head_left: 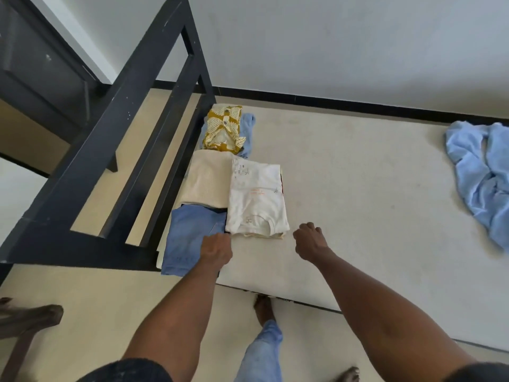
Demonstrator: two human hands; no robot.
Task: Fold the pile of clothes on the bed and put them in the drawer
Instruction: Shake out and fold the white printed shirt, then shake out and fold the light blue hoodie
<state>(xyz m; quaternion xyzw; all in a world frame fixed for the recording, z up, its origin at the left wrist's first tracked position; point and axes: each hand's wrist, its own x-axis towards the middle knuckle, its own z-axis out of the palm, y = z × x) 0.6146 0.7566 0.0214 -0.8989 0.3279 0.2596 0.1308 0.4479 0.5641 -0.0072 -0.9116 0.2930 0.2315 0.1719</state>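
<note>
Folded clothes lie at the left end of the bed [358, 194]: a white printed T-shirt [256, 199], a cream knit [209, 183], folded blue jeans [187, 238], and a yellow patterned garment [224, 128] on a pale blue one [249, 128]. A crumpled light blue garment [479, 177] lies unfolded at the far right. My left hand [216, 249] rests over the jeans' edge, knuckles up, at the T-shirt's near left corner; its fingertips are hidden. My right hand [309, 239] hovers over the bare mattress just right of the T-shirt, fingers curled, holding nothing.
A black bed frame [124, 119] runs along the left of the mattress. A dark cabinet [35, 64] stands at the upper left by the white wall. My feet and jeans leg [261, 351] are on the tiled floor at the bed's near edge.
</note>
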